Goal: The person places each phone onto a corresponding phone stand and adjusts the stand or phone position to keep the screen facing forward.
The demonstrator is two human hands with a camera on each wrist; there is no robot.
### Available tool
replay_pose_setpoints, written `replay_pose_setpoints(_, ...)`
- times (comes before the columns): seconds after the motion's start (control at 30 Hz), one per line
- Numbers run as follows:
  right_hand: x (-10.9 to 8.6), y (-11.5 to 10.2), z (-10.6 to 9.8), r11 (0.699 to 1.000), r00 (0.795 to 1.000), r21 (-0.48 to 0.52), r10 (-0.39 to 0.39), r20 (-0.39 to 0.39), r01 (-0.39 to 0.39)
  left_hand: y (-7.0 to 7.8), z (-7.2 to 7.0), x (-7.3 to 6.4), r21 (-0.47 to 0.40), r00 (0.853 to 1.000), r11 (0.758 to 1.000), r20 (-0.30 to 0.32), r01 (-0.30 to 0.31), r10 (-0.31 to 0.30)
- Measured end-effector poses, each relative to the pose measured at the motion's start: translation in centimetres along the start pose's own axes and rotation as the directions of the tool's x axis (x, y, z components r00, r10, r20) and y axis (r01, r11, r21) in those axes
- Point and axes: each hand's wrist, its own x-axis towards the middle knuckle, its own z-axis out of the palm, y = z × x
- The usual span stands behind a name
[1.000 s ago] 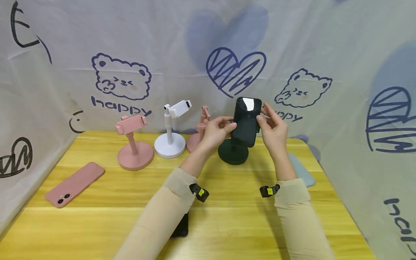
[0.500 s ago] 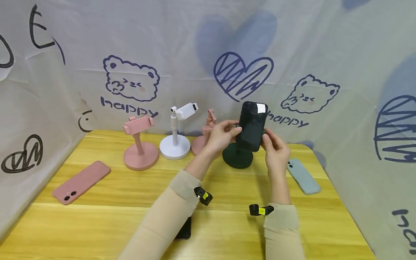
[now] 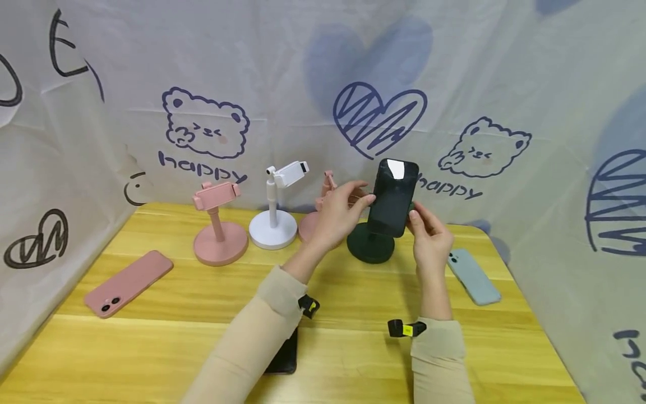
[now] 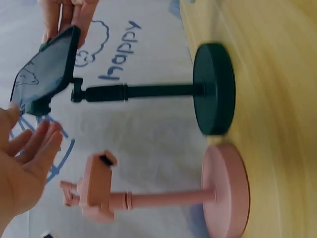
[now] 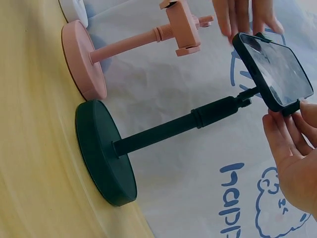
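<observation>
A black phone [image 3: 393, 197] sits upright and tilted in the clamp of a dark green phone stand [image 3: 371, 246], its screen towards me. My right hand [image 3: 432, 238] pinches the right edge of the stand's clamp between thumb and fingers, close against the phone. On the other side, my left hand [image 3: 339, 216] has its thumb at the phone's left edge. In the left wrist view the other left fingers [image 4: 37, 148] are spread, apart from the green clamp [image 4: 38, 106]. The right wrist view shows the right thumb [image 5: 308, 113] at the phone's edge.
A pink stand [image 3: 309, 227] is partly behind my left hand. Further left stand a white stand [image 3: 273, 230] and another pink stand [image 3: 220, 244]. A pink phone [image 3: 128, 283], a light blue phone [image 3: 474, 278] and a dark phone [image 3: 285, 356], partly under my left forearm, lie on the wooden table [image 3: 353, 348].
The right hand has moved lower along the phone's right edge. The left fingers have loosened and drawn back from the left edge. The head view has shifted slightly.
</observation>
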Motion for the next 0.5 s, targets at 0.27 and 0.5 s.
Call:
replay_pose_setpoints(0.27,0.0,0.1,-0.2,1.000,1.000,0.020,0.005,0.006,-0.005,-2.8,-2.8,-0.8,0.208,0.971,0.959,-0.102,-0.191,0.216)
replay_pose_setpoints(0.5,0.2,0.0,-0.1,0.999,1.000,0.045,0.014,0.010,-0.015,-6.4,-4.4,-1.1,0.219,0.997,0.973,-0.002,-0.072,0.074)
